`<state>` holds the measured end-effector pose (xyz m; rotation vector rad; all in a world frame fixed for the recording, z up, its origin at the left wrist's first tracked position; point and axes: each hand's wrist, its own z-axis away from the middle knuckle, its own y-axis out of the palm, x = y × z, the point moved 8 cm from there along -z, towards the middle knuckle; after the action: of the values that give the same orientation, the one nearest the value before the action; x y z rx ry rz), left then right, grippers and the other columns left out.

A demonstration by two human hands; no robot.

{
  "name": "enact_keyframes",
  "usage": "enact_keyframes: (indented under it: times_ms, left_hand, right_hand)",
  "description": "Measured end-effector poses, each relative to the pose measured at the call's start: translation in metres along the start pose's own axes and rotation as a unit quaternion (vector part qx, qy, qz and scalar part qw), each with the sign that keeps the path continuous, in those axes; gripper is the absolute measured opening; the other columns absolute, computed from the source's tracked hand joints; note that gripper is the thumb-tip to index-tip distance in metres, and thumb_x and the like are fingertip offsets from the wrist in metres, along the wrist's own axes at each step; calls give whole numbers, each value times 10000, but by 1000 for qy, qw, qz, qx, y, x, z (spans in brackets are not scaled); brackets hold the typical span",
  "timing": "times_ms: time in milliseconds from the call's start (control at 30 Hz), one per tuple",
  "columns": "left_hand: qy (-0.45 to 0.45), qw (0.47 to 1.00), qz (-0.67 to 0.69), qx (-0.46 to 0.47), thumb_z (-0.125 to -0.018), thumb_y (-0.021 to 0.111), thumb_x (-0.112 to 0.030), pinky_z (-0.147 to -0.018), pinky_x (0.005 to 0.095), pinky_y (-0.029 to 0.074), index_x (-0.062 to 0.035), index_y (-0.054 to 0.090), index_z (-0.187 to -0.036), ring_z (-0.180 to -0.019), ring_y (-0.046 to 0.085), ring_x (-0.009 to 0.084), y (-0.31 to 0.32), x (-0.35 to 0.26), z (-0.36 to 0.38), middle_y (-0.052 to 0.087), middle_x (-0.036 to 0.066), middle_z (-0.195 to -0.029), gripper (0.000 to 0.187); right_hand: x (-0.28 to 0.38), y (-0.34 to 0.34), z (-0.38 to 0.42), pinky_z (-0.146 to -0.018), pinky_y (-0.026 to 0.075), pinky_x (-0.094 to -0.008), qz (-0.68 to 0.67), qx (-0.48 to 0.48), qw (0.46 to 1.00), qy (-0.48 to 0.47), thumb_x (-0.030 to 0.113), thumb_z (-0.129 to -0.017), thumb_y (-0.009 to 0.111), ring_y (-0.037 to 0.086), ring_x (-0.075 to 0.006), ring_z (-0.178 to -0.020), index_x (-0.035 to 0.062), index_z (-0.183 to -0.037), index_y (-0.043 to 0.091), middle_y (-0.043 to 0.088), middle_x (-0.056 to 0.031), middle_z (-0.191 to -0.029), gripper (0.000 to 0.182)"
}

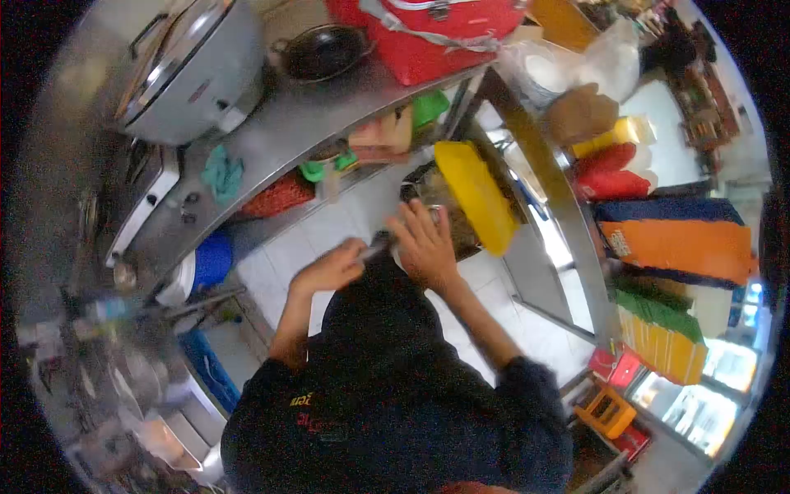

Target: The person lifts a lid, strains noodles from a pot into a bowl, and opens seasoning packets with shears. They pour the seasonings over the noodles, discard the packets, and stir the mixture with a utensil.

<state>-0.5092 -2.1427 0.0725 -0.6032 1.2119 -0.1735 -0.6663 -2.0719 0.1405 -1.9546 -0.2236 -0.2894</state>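
Note:
My left hand [329, 267] is closed in front of my body. A short grey and dark piece [378, 245] sticks out of it toward the other hand; blur hides what it is. My right hand [424, 247] is just beside it, with fingers stretched out and apart, over the front of my black apron [383, 305]. Just beyond the right fingertips is a see-through container [444, 206] with a yellow tray-like piece [473, 198] leaning along its side.
A steel counter [288, 148] holds a large grey cooker [185, 82], a black wok [323, 53], a red bag [436, 37] and a teal cloth [222, 173]. A blue bucket [212, 262] stands below. At right are a glass-sided cabinet [543, 280] and stacked orange packs [679, 247].

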Motion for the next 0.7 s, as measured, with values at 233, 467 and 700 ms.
enact_keyframes:
  times_ms: [233, 467, 700]
  left_hand:
    - [-92, 942, -234, -222, -847, 644, -182, -846, 358, 451, -30, 501, -1223, -964, 557, 276, -50, -9, 131, 540, 156, -1086, 430]
    - [-150, 772, 103, -609, -888, 625, -147, -759, 314, 483, -54, 519, -1214, -846, 591, 146, -114, 83, 388, 616, 44, -922, 355]
    - [-163, 516, 240, -806, -952, 550, -147, -574, 233, 460, -50, 551, -1055, -750, 626, 125, -78, 250, 601, 634, 53, -821, 141]
  right_hand:
    - [66, 166, 66, -712, 510, -480, -110, 390, 902, -148, 282, -876, 590, 644, -394, -813, 106, -1031, 642, 669, -179, -872, 240]
    - [189, 294, 52, -703, 481, -439, -195, 441, 863, -150, 373, -881, 638, 628, -367, -786, 41, -1043, 610, 644, -197, -871, 370]
    - [407, 282, -67, -884, 465, -479, -207, 458, 836, -221, 468, -894, 582, 567, -412, -1091, 69, -1190, 552, 570, -235, -1213, 497]
